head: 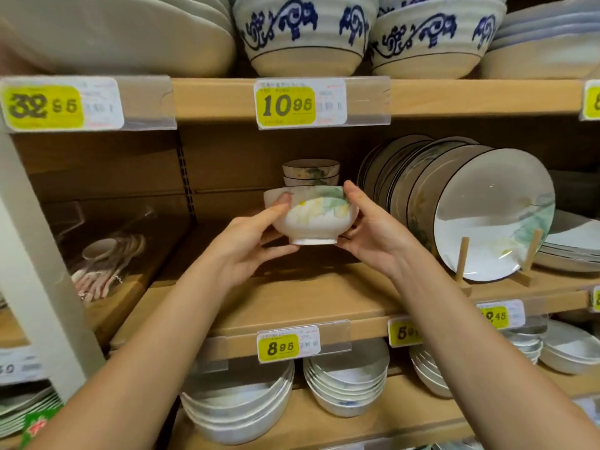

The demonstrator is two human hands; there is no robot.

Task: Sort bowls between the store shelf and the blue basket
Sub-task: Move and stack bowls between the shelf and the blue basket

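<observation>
head view: left hand (250,241) and right hand (373,235) grip floral bowl (311,216).

Both bare hands are raised, holding one small bowl between them.
The left hand (256,243) curls round the left side of the bowl (311,217), thumb on its wall near the rim and fingers under its foot. The right hand (373,235) grips the right side, thumb at the rim. The left forearm (146,352) and right forearm (470,336) stretch forward and converge.
</observation>
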